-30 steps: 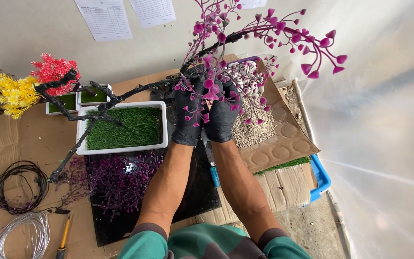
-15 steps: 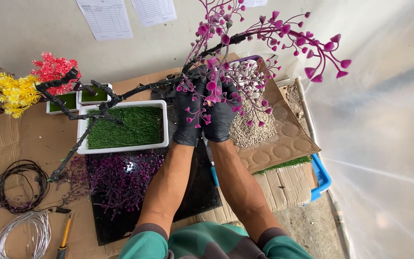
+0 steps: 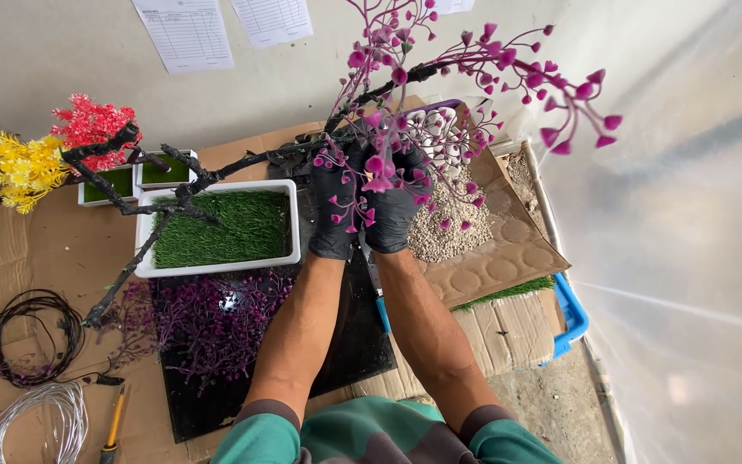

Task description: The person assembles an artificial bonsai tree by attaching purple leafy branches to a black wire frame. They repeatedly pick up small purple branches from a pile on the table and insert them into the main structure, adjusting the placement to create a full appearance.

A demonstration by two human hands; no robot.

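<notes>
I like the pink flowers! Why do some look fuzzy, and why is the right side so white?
Head view: the pink buds nearest the camera blur, while the gloved left hand and right hand stay sharp; the plastic sheet on the right glares milky with daylight.

Matt black rubbery gloves on left hand and right hand. Glossy magenta plastic bud sprigs on rough dark branch. Smooth white plastic rectangular tray with fuzzy green fake turf. Matt brown corrugated cardboard sheet. Gritty pale gravel pile. Shiny silver wire coil. Translucent plastic sheeting, slightly glossy.
</notes>
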